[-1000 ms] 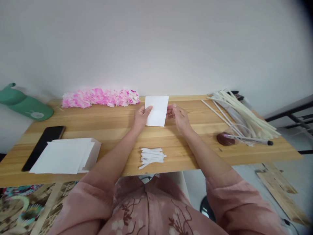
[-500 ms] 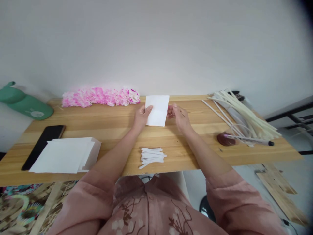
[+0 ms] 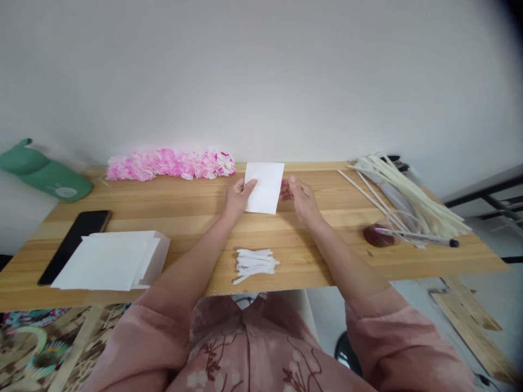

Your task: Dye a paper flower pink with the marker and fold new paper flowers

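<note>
I hold a small white paper sheet [image 3: 265, 187] up over the far middle of the wooden table [image 3: 196, 212]. My left hand [image 3: 238, 197] pinches its left edge with the thumb on the front. My right hand [image 3: 299, 197] pinches the right edge. A bundle of short white strips [image 3: 255, 263] lies on the table near me, between my forearms. A stack of white paper sheets [image 3: 112, 261] sits at the near left.
A row of pink and white paper flowers [image 3: 169, 164] lies along the wall. A black phone [image 3: 73, 242] and a green object [image 3: 44, 174] are at the left. Long white sticks [image 3: 404, 196], a pen [image 3: 417, 236] and a dark round object [image 3: 376, 235] are at the right.
The paper sheet and both hands have stayed almost in place; the view has shifted slightly, and the sheet looks a little more tilted.
</note>
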### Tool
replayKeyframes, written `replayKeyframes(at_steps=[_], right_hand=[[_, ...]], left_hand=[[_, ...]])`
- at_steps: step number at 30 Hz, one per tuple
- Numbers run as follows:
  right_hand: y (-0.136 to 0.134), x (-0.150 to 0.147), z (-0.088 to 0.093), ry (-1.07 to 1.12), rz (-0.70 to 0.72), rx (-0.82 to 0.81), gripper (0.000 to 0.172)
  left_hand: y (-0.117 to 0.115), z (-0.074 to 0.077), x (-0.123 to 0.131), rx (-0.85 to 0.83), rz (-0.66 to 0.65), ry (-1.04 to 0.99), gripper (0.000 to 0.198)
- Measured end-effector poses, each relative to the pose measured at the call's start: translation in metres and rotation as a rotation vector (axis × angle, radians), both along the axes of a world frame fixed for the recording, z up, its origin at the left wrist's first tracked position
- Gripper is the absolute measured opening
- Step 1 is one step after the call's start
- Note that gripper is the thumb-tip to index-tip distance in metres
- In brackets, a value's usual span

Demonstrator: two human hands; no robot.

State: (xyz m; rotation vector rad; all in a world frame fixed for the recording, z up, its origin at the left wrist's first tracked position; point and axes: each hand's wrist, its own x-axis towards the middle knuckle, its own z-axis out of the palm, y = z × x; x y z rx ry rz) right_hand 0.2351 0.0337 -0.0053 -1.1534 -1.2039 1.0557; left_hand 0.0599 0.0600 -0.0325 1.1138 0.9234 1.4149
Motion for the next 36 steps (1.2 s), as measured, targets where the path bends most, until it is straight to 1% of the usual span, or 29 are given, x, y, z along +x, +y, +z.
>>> replayKeyframes(at_steps=[4, 7, 11, 15, 20, 29, 36], right_hand=[[0.0002, 0.0003, -0.0003, -0.023, 0.001, -0.004, 0.055], [-0.0004, 0.0008, -0.0006, -0.015, 0.012, 0.011, 0.052], [-0.0010, 0.0018, -0.0010, -0.016, 0.036, 0.024, 0.048], [-0.0008, 0.0018, -0.0007, -0.062, 0.026, 0.010, 0.053], [-0.0002, 0.0010, -0.0003, -0.066, 0.001, -0.006, 0.057], [-0.0003, 0.0015, -0.0018, -0.013, 0.027, 0.009, 0.053], [-0.0006, 0.0014, -0.0022, -0.039, 0.031, 0.000, 0.054]], left_hand=[[0.0007, -0.0011, 0.0002, 0.002, -0.003, 0.000, 0.045], [0.0003, -0.0016, 0.0002, 0.005, -0.008, 0.000, 0.045], [-0.0022, 0.0012, 0.0008, -0.003, -0.016, -0.006, 0.045], [-0.0037, 0.0032, 0.0009, -0.012, -0.011, -0.001, 0.045], [-0.0023, 0.0015, 0.0003, 0.002, -0.007, 0.001, 0.044], [-0.0021, 0.0017, 0.0008, 0.005, -0.005, -0.016, 0.044], [-0.0031, 0.0035, 0.0007, 0.012, -0.002, -0.001, 0.043]])
